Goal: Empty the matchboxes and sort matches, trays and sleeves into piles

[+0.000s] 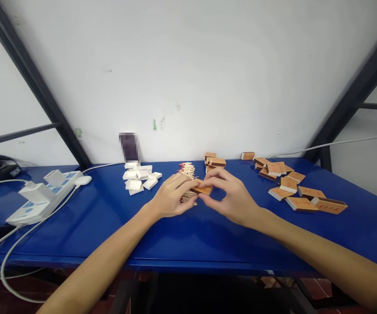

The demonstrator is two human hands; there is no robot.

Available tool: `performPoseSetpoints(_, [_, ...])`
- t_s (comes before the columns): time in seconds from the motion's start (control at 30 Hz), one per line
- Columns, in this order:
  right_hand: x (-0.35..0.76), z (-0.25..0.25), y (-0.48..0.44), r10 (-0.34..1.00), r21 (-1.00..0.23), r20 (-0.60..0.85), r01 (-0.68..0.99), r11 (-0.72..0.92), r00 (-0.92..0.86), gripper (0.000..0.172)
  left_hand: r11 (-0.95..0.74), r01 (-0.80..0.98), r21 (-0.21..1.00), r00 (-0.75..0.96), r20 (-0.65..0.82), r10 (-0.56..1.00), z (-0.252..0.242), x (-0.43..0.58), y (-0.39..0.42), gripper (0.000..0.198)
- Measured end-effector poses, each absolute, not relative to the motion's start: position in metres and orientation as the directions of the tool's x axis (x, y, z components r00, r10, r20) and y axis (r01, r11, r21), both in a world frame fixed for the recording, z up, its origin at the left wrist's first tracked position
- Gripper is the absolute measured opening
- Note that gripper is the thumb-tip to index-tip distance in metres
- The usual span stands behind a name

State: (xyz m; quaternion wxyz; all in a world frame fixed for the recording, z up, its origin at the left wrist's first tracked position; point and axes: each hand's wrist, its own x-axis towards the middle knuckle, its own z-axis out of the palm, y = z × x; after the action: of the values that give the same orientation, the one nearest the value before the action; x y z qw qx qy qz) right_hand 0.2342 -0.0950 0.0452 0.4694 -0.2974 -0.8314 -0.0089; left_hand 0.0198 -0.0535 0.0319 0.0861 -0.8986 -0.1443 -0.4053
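Observation:
Between my two hands, above the middle of the blue table, is an orange matchbox (204,188). My left hand (173,195) grips its left end, thumb below and fingers above. At the other end, the thumb and fingers of my right hand (232,196) pinch the box in a rounded curl. Loose matches (187,169) with red tips lie in a pile behind my left hand, and more matches (190,198) show beneath the box, partly covered by my fingers. Whether the box's tray is inside its sleeve is hidden by my hands.
White matchbox trays (139,175) are heaped at left. Matchboxes (215,161) stack near the wall, and several more matchbox sleeves (288,183) are scattered at right. A power strip (46,198) with cables lies on the far left of the blue table (208,244). Dark frame bars flank both sides.

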Motion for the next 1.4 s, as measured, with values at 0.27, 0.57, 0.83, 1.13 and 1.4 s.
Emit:
performPoseSetpoints(0.27, [0.228,0.030,-0.072,0.667,-0.669,0.706,0.086,0.739,-0.239,0.034,-0.911,0.397,0.114,0.541,0.773,0.332,0.030,0.014,-0.047,0.042])
performPoseSetpoints(0.57, [0.228,0.009,-0.063,0.904,-0.917,0.355,-0.277,0.287,-0.240,0.034,-0.921,0.385,0.052,0.475,0.845,0.246,0.027,0.020,-0.046,0.040])
performPoseSetpoints(0.83, [0.222,0.014,-0.069,0.944,-0.932,0.189,-0.353,0.085,-0.271,0.026,-0.896,0.442,0.049,0.479,0.831,0.283,0.024,0.016,-0.040,0.030])
performPoseSetpoints(1.13, [0.219,0.009,-0.067,0.955,-0.924,0.073,-0.380,-0.044,-0.288,0.031,-0.882,0.472,0.012,0.523,0.801,0.291,0.021,0.015,-0.040,0.052])
performPoseSetpoints(1.4, [0.214,0.019,-0.077,0.943,-0.934,0.138,-0.357,0.022,-0.303,0.028,-0.905,0.425,-0.028,0.496,0.843,0.207,0.020,0.020,-0.043,0.031])
